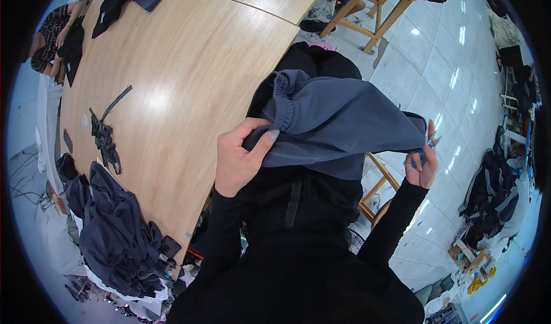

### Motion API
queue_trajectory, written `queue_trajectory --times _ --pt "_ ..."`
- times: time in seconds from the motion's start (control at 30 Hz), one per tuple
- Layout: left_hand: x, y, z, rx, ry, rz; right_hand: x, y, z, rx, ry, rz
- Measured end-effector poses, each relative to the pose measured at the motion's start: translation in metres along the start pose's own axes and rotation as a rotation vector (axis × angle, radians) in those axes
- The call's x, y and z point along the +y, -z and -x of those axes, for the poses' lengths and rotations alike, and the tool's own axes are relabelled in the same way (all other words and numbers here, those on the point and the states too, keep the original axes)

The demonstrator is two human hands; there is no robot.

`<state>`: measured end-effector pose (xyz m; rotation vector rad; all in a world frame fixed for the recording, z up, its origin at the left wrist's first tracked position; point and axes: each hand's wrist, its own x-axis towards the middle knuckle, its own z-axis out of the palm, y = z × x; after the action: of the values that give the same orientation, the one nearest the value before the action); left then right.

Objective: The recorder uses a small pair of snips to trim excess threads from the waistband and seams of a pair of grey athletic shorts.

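Observation:
A dark blue-grey garment [344, 114] with a gathered elastic edge lies across my lap, beside the table. My left hand [244, 156] is closed on it next to the gathered elastic, thumb on top. At the garment's far right end, where a black edge shows, is my right hand [423, 168]. Its fingers are curled round small blue thread snips [425, 153], whose metal tip points up and to the right. Whether the right fingers also pinch the cloth, I cannot tell.
The wooden table [172, 66] fills the left. On it are black straps [103, 135] and, nearer me, a heap of dark garments [117, 232]. Another person [54, 37] is at the far left. A wooden stool [373, 17] stands ahead; dark clothing [491, 180] is piled at right.

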<state>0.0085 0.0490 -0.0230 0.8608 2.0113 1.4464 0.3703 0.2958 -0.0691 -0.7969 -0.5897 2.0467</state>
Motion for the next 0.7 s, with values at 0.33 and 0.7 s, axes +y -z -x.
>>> queue_trajectory --times 0.33,0.7 --pt "0.029 -0.043 0.037 -0.586 -0.214 0.045 0.04 -0.049 -0.005 0.369 0.564 1.285" --pt "0.148 0.059 0.064 0.066 -0.495 1.087 0.161 -0.091 0.006 0.069 0.7 1.331"
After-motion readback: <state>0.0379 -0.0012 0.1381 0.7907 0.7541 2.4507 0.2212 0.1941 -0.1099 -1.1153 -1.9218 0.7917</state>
